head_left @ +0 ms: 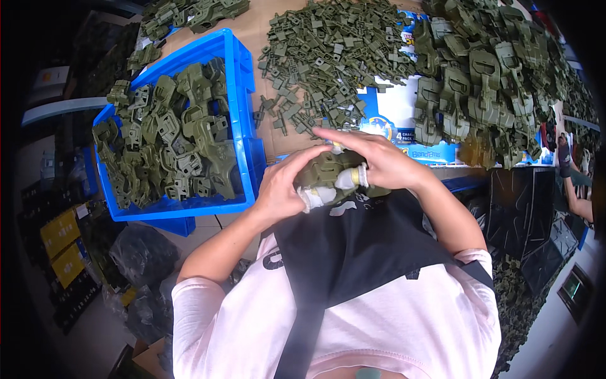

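Close in front of my chest, both hands are closed round an olive-green moulded plastic part (320,169). My left hand (278,189) grips it from the left, and my right hand (391,163) holds its right side. White coverings wrap some of my fingertips, the thumbs among them. The lower side of the part is hidden by my fingers and the black apron. Just beyond my hands lies a heap of small olive-green plastic pieces (334,50), spread over the table.
At my left stands a blue plastic crate (243,120) filled with larger green parts (167,129). Stacked green parts (467,82) cover the table's right side, over printed card (394,107). More parts lie at the far left. Another person's arm (577,202) shows at the right edge.
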{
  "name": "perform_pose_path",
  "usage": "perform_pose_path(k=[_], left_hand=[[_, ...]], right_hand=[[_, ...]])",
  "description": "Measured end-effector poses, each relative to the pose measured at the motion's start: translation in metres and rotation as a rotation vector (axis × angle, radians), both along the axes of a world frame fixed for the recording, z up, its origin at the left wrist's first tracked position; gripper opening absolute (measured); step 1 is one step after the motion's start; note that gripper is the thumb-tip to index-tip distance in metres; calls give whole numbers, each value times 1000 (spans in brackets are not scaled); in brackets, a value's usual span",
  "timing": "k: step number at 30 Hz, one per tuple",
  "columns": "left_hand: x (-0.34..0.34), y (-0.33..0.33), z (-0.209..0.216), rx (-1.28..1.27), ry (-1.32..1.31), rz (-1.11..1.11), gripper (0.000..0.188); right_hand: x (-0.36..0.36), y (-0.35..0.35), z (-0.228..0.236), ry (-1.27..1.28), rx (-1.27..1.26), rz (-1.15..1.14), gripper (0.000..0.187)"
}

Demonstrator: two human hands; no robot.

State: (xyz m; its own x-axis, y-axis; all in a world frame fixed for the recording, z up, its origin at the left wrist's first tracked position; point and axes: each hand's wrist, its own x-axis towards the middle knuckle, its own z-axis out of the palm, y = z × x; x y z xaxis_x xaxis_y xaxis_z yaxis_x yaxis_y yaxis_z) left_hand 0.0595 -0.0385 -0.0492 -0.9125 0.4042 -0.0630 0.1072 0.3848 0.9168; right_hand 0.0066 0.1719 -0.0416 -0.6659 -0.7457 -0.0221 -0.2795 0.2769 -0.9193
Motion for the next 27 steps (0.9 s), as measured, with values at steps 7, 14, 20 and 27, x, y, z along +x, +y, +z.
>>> perform_pose_path(k=[7,14,20,27], left_hand=[[-34,12,17,-141,102,-204,79],[-38,33,4,344,58,186,88],[-37,48,24,138,-68,-200,69],[-80,43,36,345,-67,-324,116]], right_hand=[[0,22,-8,68,-94,-132,69],[9,22,25,57,-420,-501,83],[19,60,54,111,-159,-155,91],[49,111,47,-65,-489,-639,89]])
